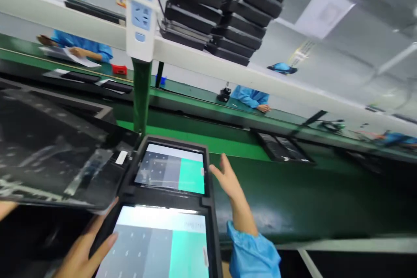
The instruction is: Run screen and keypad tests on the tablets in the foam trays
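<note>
In the head view, a black tray holds two tablets with lit screens. The far tablet shows a keypad and a green block, and the near tablet shows the same layout. My left hand grips the tray's left edge, its thumb over the rim beside the near tablet. At the tray's right edge, my right hand has its fingers apart, with the fingertips next to the far tablet's corner; contact is unclear. A large dark panel under clear film overhangs the tray's left side.
A green post and a white power strip stand just beyond the tray. Stacked black trays sit on the shelf above. Another two-slot tray lies farther right on the green bench. People in blue sleeves work opposite.
</note>
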### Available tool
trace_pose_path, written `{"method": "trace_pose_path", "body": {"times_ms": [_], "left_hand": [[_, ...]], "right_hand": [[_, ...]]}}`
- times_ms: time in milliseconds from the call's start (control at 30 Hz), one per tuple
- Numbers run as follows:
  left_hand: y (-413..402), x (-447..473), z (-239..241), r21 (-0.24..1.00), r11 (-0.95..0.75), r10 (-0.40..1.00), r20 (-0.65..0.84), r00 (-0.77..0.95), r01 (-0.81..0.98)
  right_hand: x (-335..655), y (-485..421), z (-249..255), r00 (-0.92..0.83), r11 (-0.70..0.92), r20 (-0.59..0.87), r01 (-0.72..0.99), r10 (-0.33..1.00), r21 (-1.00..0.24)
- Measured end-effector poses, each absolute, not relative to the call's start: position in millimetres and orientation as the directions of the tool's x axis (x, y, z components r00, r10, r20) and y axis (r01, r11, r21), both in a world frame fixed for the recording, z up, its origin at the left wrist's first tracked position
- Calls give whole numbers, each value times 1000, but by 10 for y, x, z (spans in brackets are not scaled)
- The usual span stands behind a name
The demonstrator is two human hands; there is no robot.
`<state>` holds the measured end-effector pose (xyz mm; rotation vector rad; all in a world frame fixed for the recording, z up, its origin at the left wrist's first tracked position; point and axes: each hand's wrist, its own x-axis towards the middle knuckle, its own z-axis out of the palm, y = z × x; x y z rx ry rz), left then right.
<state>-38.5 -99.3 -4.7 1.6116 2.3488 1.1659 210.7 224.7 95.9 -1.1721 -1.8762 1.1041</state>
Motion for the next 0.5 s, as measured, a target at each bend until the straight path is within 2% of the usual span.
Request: {"method": "trace_pose_path", "body": {"times_ms": [67, 167, 333, 500], "left_hand": [[-725, -277, -100, 664, 177, 814, 316, -487, 727], [-333, -366, -1, 684, 132, 848, 297, -439, 717], [181, -581, 188, 611, 130, 858, 325, -398, 781], [423, -661, 199, 519, 134, 832, 404, -380, 844]], "right_hand": [[2110, 2321, 682, -402, 153, -12, 376, 916, -914], [2077, 2364, 387, -467, 125, -61, 358, 882, -925], [2031, 2402, 276, -461, 81, -103, 363, 881, -928], [2091, 2426, 300, -541, 42, -145, 319, 828, -947]]}}
